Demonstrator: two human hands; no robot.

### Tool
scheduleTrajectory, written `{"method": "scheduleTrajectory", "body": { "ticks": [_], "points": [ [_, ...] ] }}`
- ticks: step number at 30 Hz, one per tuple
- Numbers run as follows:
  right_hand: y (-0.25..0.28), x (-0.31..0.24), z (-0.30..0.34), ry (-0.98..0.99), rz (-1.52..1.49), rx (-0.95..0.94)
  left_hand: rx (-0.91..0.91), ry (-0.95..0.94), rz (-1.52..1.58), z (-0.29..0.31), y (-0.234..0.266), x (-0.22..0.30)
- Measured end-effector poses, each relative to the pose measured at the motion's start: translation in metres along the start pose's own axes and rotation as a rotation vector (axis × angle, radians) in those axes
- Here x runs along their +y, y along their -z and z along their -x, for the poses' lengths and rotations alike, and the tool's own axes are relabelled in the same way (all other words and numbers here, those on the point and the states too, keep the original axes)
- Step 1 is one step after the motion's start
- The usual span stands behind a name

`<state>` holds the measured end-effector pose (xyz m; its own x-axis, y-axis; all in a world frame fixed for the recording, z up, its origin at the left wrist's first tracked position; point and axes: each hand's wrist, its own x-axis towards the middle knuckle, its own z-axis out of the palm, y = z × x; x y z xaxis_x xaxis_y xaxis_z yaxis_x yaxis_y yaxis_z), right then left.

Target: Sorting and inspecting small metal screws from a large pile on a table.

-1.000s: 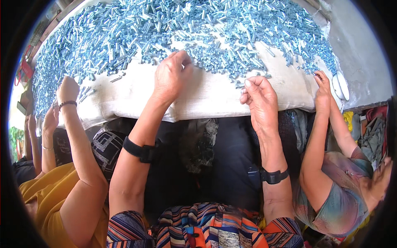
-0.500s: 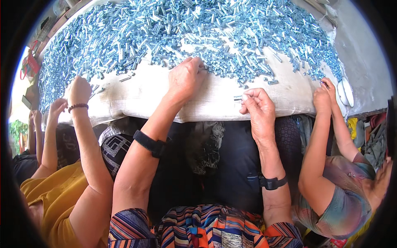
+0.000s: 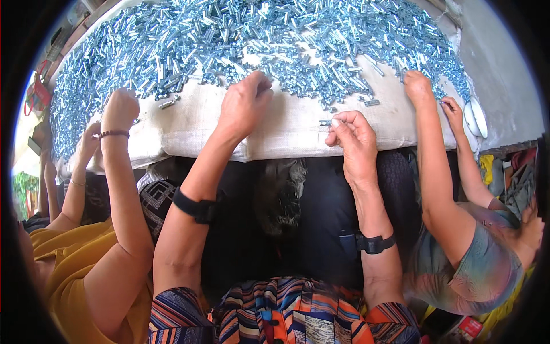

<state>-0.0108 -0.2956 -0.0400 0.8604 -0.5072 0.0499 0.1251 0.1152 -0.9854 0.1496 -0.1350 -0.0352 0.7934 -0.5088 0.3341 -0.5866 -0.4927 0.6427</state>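
Silvery-blue metal shows at the fingertips of my right hand (image 3: 355, 132): one small metal tube (image 3: 325, 122), pinched between thumb and finger and poking out to the left. Watching from afar, I read its long axis as running roughly left to right, nearly level, with its free end pointing into the gap between my hands. My right hand is plainly the nearer one, since it holds the tube; my left hand (image 3: 245, 104) is to the left and farther off, well apart from it, at the near edge of the heap (image 3: 229, 49). Those fingers are curled, blurred and partly hidden, so I cannot tell whether they grip anything. The tube is over the near strip of the cloth-covered surface (image 3: 298, 136), and a loose tube (image 3: 372, 102) lies just beyond my right hand, also roughly left to right
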Motion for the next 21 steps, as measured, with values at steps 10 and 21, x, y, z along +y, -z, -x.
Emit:
{"method": "scheduleTrajectory", "body": {
  "ticks": [10, 21],
  "points": [
    [-0.015, -0.013, 0.038, -0.090, -0.214, -0.138, -0.227, 0.219, 0.514, 0.075, 0.029, 0.039],
    [-0.034, -0.014, 0.063, -0.135, -0.207, -0.223, -0.309, 0.455, 1.236, 0.115, 0.038, 0.052]
  ]
}}
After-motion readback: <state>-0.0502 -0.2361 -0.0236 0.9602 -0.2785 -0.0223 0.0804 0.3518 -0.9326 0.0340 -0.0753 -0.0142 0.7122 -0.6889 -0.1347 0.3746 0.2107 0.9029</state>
